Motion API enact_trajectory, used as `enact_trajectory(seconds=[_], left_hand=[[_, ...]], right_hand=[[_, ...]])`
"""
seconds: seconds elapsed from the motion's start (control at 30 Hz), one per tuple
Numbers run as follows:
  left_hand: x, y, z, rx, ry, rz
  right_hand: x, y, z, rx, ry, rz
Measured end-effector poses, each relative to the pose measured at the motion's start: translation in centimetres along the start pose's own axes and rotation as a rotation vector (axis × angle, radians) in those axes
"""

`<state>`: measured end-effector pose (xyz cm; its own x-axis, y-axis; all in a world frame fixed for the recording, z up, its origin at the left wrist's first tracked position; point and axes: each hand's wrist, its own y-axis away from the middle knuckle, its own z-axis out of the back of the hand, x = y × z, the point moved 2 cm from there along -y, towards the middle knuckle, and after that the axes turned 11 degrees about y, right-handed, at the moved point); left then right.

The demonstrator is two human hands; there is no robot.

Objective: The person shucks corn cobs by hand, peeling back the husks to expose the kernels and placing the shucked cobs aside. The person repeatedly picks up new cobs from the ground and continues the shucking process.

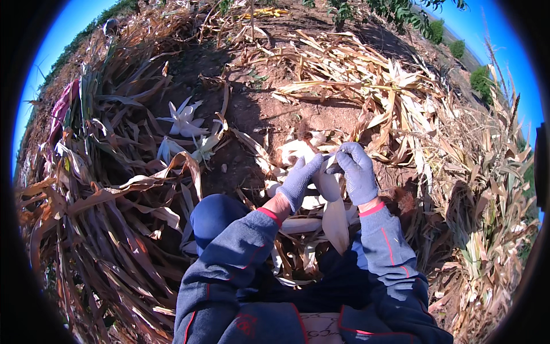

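Observation:
My left hand (299,182), in a grey knitted glove, grips one side of a pale, dry corn husk (328,184). On the other side my right hand (357,176), gloved alike, pinches the husk between thumb and fingers. A long husk leaf (336,225) hangs down below the hands. Whether an ear is inside cannot be seen, since fingers and husk cover the middle. Just beyond the hands lie more pale husks (296,148) with brown corn silk (304,131). Loose husks (300,225) cover the ground between my knees.
Dry corn stalks (107,210) are heaped along the left, with a pink cloth (64,107) among them. Spread white husks (184,120) lie on the soil. More stalks (365,77) are piled ahead and right. Yellow corn ears (268,12) lie at the far end.

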<state>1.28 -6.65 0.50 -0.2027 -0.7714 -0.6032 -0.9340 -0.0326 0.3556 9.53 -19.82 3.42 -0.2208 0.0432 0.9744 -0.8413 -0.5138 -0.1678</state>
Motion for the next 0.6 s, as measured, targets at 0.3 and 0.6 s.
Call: enact_trajectory(seconds=[0.3,0.6], left_hand=[[-1.7,-1.4,3.2,-0.258,-0.143,-0.487],[-8.1,0.7,5.6,-0.439,0.238,-0.716]], right_hand=[[2.7,1.2,0.6,0.168,-0.048,-0.065],[2.1,3.0,3.8,0.695,0.232,-0.304]])
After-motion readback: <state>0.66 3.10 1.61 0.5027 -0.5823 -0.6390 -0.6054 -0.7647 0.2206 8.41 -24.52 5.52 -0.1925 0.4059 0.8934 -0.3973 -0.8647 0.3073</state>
